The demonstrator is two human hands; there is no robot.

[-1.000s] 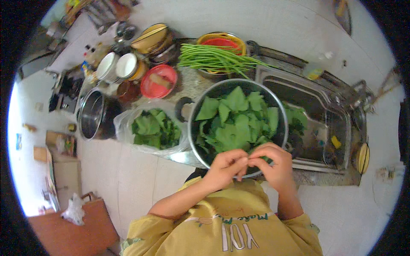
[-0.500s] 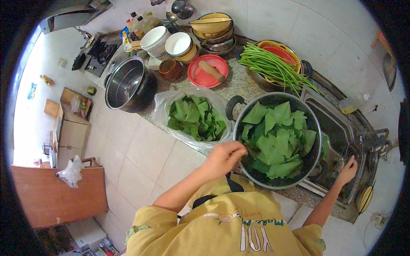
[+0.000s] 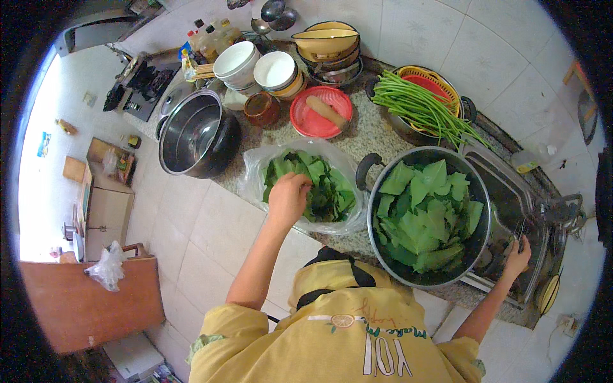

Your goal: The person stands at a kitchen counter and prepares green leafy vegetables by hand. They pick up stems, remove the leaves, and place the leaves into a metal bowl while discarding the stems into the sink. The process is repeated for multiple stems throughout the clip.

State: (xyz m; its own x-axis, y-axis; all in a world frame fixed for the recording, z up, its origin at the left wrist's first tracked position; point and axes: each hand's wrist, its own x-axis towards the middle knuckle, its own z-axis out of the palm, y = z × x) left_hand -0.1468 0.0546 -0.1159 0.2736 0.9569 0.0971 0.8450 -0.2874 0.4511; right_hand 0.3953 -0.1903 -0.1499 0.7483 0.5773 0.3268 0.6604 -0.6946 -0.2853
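Observation:
My left hand [image 3: 289, 196] is over the clear plastic bag [image 3: 252, 167] on the counter, its fingers drawn together at the loose green leaves [image 3: 317, 167]. What those fingers pinch, if anything, is hidden. Right of the bag stands a big dark pot [image 3: 483, 246] heaped with broad green leaves [image 3: 426, 214]. Beyond it my right hand [image 3: 518, 255] is held over the sink [image 3: 504, 172], with fingers closed. Thin dark strands show by its fingertips, too fine to name.
Long green stems [image 3: 424, 105] lie across a yellow basket on another pot behind. Along the counter stand a red plastic basket [image 3: 306, 124] with a wooden stick, a brown jar [image 3: 262, 110], white bowls [image 3: 274, 69] and an open black pot [image 3: 198, 137]. A faucet [image 3: 562, 207] rises beside the sink.
My left hand has moved left from the pot's rim to the leaves in the bag. My right hand stays over the sink. The view has shifted slightly.

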